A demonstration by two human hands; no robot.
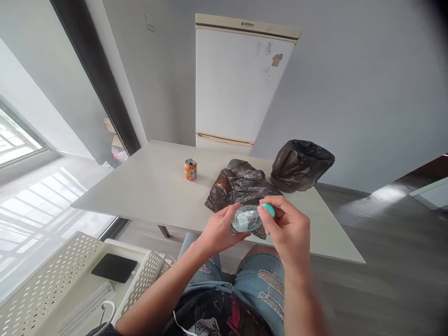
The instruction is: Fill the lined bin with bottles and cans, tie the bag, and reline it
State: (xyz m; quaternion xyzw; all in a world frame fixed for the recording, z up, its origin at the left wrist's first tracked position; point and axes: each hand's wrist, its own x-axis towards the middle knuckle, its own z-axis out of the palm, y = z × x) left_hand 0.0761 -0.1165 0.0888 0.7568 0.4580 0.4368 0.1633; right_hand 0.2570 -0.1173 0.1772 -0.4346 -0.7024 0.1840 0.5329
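A clear plastic bottle (247, 218) lies on its side between my hands, just above the table's front edge. My left hand (220, 228) is wrapped round its body near the base. The fingers of my right hand (289, 226) pinch the teal cap (269, 209) at the bottle's other end; the cap appears to be on the bottle. Right behind the bottle, a crumpled black plastic bag (241, 184) rests on the table, with something orange-brown showing faintly through it.
On the white table (157, 186) stands an opened orange drink can (191, 170). A bin lined with a black bag (303, 165) is at the table's back right. Behind it is a white fridge (241, 84). At lower left, a cream perforated basket (77, 261) holds a dark flat object (115, 268).
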